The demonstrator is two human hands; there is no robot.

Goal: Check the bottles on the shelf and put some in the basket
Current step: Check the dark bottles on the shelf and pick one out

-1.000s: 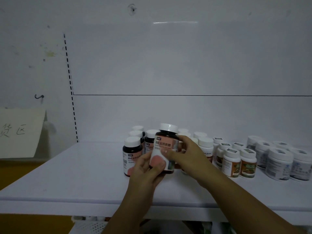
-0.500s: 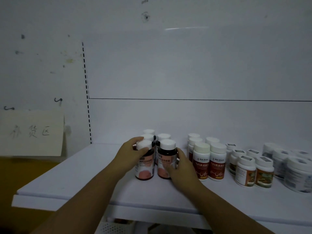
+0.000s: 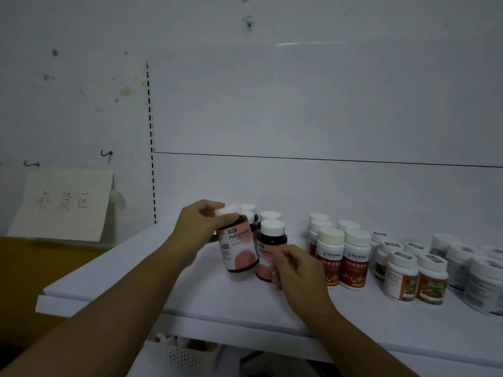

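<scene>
My left hand (image 3: 200, 227) grips the white cap and neck of a dark bottle with a pink label (image 3: 239, 253), holding it tilted just above the white shelf (image 3: 136, 281). A second dark pink-label bottle (image 3: 269, 248) stands upright on the shelf right beside it. My right hand (image 3: 295, 268) is at that bottle's lower right side with fingers curled against it; whether it grips is unclear. More bottles of this kind (image 3: 269, 215) stand behind. A white perforated basket (image 3: 177, 355) shows below the shelf's front edge.
To the right stand white bottles with red labels (image 3: 353, 261), small white jars with orange-green labels (image 3: 416, 282) and larger white jars (image 3: 479, 278). A paper sign with handwriting (image 3: 65, 205) leans on the wall at left. The shelf's back panel is white.
My left hand has lifted and tilted its bottle off the shelf. The right hand has loosened and slid down the side of the standing bottle.
</scene>
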